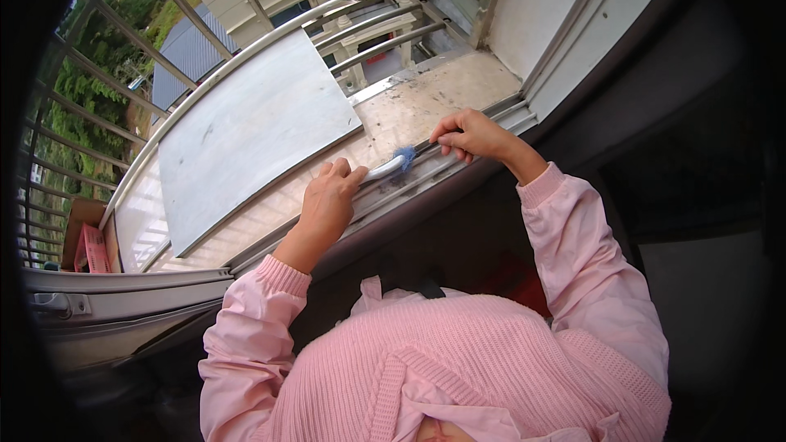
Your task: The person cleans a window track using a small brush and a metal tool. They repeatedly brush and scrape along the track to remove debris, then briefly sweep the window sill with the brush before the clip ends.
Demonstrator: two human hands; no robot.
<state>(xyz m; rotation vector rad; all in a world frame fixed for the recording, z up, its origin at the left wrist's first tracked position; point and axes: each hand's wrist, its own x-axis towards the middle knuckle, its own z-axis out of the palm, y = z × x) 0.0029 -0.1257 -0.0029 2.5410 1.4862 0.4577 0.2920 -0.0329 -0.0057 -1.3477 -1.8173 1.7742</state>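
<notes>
My left hand [329, 195] is closed around the white handle of a small brush [383, 169]. The brush's frayed blue bristles [404, 157] rest at the sliding-window track [426, 170], a grooved metal sill with dark dirt in it. Just right of the bristles, my right hand [475, 136] hovers over the track with thumb and fingers pinched together. Whatever lies between those fingertips, if anything, is too small to make out. Both forearms are in pink sleeves.
Beyond the track lies a beige stone ledge [434, 102] with dark specks. A pale flat board [254, 135] covers much of it on the left. Metal window bars [106, 12] enclose the ledge. A pink box [92, 250] stands far left, by the window frame's latch [56, 304].
</notes>
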